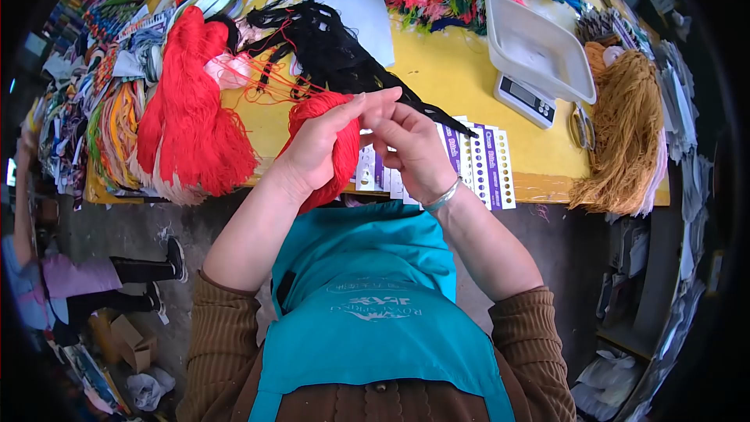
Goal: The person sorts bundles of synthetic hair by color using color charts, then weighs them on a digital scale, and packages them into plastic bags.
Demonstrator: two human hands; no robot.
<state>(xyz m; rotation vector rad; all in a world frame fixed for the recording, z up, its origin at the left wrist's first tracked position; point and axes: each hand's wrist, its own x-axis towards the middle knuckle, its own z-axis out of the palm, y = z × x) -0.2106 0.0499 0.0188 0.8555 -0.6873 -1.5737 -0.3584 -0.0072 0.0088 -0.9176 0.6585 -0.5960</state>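
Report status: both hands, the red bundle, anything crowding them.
Left hand against red thread bundle. Right hand at left fingertips, fingers bent, grip unclear. Black thread and printed cards lie close by on table.

Fibrous thread skein [347,148], smooth plastic tray [539,51], shiny metal bracelet [443,195], ribbed cloth sleeves [533,332]

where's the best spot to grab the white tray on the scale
Probably the left rim of the white tray, pinched over its raised edge, with the fingers coming from above and the left: bare yellow table lies there, while the tan hank crowds the right side and the scale sits under the near end.
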